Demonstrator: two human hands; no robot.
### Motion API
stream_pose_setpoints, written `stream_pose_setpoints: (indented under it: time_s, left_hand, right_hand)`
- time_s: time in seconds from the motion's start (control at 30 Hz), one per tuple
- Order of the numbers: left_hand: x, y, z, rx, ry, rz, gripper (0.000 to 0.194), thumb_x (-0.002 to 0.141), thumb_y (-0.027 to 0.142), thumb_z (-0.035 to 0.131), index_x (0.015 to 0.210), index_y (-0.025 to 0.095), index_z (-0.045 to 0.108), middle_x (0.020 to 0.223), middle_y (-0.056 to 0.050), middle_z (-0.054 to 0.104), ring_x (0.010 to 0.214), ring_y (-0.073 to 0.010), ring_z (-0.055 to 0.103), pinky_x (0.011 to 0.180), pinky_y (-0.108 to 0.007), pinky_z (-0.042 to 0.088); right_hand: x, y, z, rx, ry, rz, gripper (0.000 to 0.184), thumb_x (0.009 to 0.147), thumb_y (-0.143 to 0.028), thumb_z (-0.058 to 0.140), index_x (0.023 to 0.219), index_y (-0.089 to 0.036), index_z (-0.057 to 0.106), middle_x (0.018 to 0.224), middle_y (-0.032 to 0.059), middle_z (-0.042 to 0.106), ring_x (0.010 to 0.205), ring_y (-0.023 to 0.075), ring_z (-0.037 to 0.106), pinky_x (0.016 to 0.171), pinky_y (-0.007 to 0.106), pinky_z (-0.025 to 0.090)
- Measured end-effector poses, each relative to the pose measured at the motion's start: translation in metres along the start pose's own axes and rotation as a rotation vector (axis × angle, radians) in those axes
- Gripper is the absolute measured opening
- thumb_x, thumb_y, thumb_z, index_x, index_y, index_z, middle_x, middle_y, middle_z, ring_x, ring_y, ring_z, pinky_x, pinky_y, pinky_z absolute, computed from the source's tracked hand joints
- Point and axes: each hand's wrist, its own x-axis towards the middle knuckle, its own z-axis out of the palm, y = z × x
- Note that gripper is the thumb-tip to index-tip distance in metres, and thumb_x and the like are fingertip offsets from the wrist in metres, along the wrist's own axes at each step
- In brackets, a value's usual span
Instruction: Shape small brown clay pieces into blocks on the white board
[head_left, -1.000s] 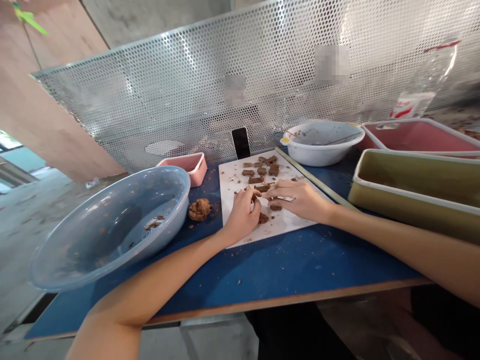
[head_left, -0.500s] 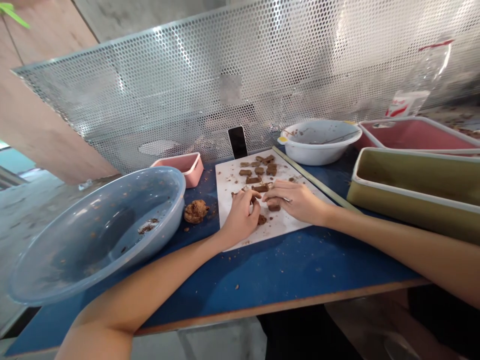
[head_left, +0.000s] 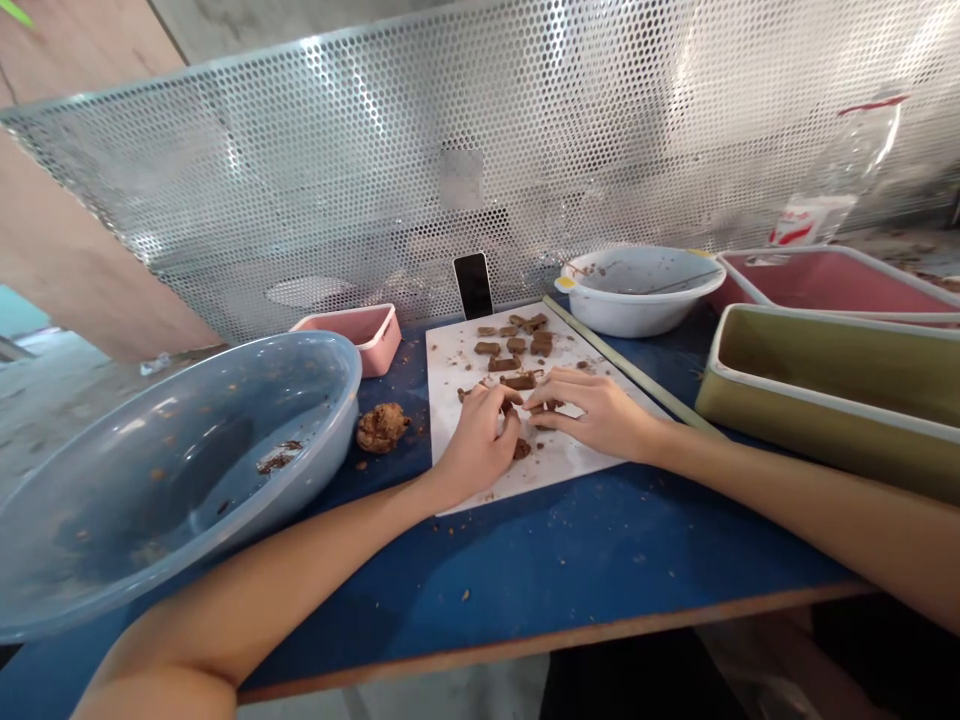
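Note:
Both of my hands rest over a white sheet strewn with brown clay-like crumbs. My right hand has its thumb and fingers closed about a small brown clay piece, mostly covered by the fingers. Close on its left, the fingers of my left hand are curled in a pinch; what lies in them is hidden. A small brown lump sits just below the left thumb. Beyond the fingers lie a bar-shaped clay piece, another bar and several shorter shaped pieces.
Left of the sheet are a rough clay lump, a large blue basin and a small pink tub. A phone leans on the perforated metal screen. Rightward are a strip, white basin, green trough, pink trough and bottle.
My right thumb and fingers have come down over the clay piece, which showed more before. My left hand has barely moved. The view has shifted slightly.

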Motion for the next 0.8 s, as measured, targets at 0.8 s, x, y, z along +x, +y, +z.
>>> stream_pose_setpoints:
  time_s: [0.8]
  left_hand:
    - [0.0012,-0.0011,-0.0039,0.032,-0.005,0.025,0.012,0.107,0.018,0.05,0.108,0.024,0.061,0.108,-0.007,0.072,0.107,-0.0266,0.063,0.099,-0.044,0.053]
  right_hand:
    - [0.0007,-0.0051,0.0023,0.066,0.05,-0.064,0.034,0.111,-0.015,0.05,0.118,-0.028,0.081,0.109,0.0027,0.085,0.1,0.0193,0.079,0.095,0.037,0.066]
